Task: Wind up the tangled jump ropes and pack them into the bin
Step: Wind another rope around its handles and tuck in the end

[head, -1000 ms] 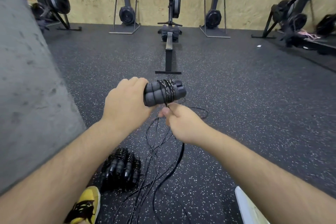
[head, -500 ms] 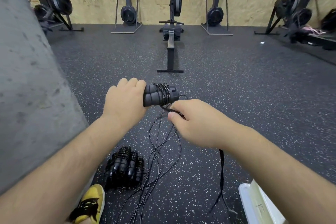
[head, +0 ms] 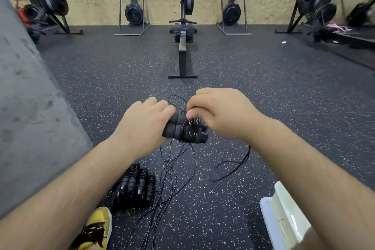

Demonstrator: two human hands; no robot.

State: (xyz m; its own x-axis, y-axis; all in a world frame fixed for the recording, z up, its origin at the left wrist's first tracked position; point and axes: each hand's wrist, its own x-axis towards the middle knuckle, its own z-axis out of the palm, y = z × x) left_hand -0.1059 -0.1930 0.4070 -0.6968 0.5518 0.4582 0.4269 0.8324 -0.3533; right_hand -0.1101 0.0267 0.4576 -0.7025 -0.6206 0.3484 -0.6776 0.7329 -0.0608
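Head view: the left hand (head: 142,126) is clenched round the near ends of two foam handles (head: 174,128) held side by side, their far ends pointing right. The right hand (head: 219,115) sits just above those far ends, thumb and fingertips pinching the thin black cord (head: 176,99), which arches in a small loop over both hands. A coil (head: 190,130) of cord is wrapped round the handles between the two hands.

A second ago the right hand pinched the cord below the handles; half a second ago it had swung out to the right; now it is up and over them. That reads as one more turn being laid on the coil. The free tail (head: 233,166) has also come into sight on the floor (head: 284,107), beside the right forearm, which suggests little slack is left on this rope.

Below the handles, loose strands (head: 168,168) hang and trail over the floor toward the yellow shoe (head: 95,229); which belong to this rope I cannot tell. Left of them lie wound bundles (head: 135,186), not yet packed. The bin (head: 284,215) stands at lower right, under the right forearm, its inside hidden. A rower (head: 183,32) stands well beyond.
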